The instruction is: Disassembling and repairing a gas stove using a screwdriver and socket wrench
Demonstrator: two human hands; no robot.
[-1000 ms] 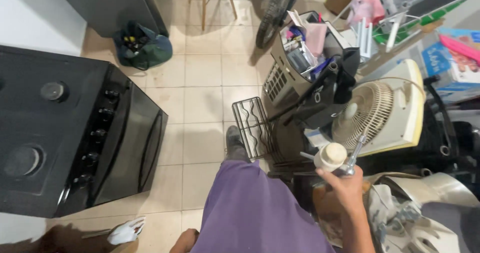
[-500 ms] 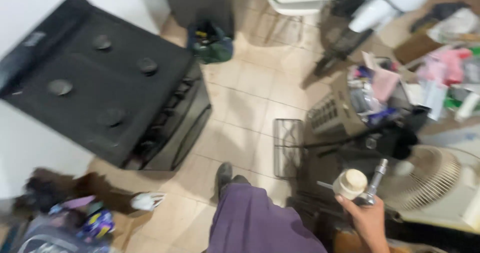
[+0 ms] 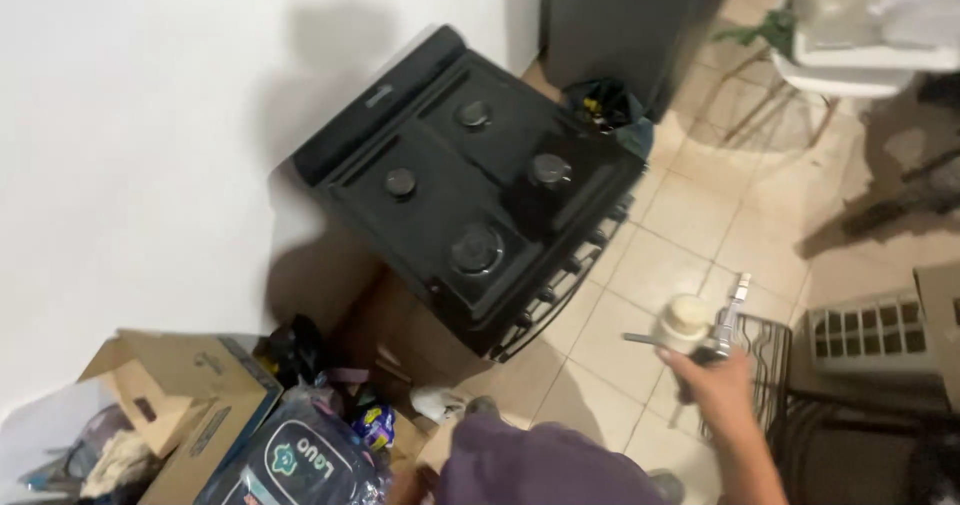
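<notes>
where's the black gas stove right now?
In the head view the black gas stove stands upper centre against the white wall, left of the right hand, with cardboard boxes at its lower left and a dark cabinet behind it.

Blurred, cropped and covered parts

The right hand point(image 3: 715, 385) is motion-blurred, its fingers covering the lower part of the cream-capped object point(image 3: 688, 322); the left hand is out of view; the cardboard box point(image 3: 185, 395) and white chair point(image 3: 860, 50) are cut by picture edges.
</notes>
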